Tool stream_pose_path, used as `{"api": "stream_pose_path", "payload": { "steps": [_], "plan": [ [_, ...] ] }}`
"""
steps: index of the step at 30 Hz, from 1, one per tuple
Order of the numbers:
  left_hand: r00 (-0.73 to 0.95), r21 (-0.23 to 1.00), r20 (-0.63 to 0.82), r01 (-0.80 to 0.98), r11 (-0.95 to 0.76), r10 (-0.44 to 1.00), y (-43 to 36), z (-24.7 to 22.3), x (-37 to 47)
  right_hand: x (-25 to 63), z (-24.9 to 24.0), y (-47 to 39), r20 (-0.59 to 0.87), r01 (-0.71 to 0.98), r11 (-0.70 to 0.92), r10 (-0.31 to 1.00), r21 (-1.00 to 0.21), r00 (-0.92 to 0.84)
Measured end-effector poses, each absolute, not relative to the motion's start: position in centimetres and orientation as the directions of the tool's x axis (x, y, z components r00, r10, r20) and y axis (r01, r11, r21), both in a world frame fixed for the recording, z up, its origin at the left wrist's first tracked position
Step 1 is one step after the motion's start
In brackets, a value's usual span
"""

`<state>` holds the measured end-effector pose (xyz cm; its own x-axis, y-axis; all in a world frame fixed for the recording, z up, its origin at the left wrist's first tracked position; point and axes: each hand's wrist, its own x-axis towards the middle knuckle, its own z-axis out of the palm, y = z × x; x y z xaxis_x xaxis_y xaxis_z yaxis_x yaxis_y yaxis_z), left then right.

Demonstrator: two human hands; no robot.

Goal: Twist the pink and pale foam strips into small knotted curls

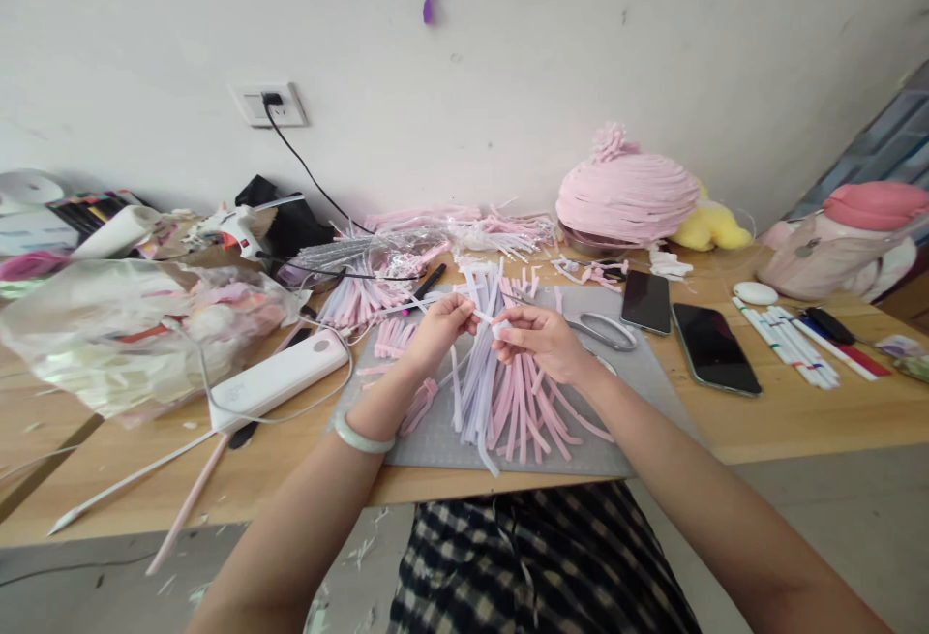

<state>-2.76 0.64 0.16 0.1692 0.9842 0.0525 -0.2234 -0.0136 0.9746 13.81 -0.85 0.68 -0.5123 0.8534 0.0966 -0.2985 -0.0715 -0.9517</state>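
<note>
My way across the grey mat (639,392) is choked by pink and white strips (508,402), scissors (606,329) and two phones (678,324) crowd the right, a power bank (280,377) and plastic bag (123,334) block the left, leaving bare tabletop (813,416) front-right.

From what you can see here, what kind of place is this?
Probably a home craft corner or small handmade-goods workbench. Both hands, left hand and right hand, pinch a white strip above a pile of pink and white strips on a grey cutting mat, with scissors and a glue gun nearby.
</note>
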Motion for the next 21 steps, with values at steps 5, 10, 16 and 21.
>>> {"api": "stream_pose_path", "payload": {
  "steps": [5,10,16,21],
  "plan": [
    [0.156,0.978,0.078,-0.205,-0.045,0.985,0.7,0.3,-3.1,13.8,0.7,-0.9,0.083,-0.304,-0.092,0.852,-0.948,-0.517],
    [0.163,0.983,0.088,-0.176,-0.058,0.983,0.8,0.3,-3.1,13.9,0.9,-1.0,0.079,-0.314,-0.112,0.841,-0.943,-0.536],
    [0.156,0.989,0.146,-0.04,-0.141,0.977,0.9,0.3,-3.4,14.1,1.5,-0.9,0.005,-0.387,-0.212,0.872,-0.898,-0.489],
    [0.285,0.876,0.292,0.304,-0.375,0.913,0.2,1.5,-3.5,14.1,1.4,-0.3,-0.057,-0.472,-0.252,0.92,-0.845,-0.388]
  ]
}}
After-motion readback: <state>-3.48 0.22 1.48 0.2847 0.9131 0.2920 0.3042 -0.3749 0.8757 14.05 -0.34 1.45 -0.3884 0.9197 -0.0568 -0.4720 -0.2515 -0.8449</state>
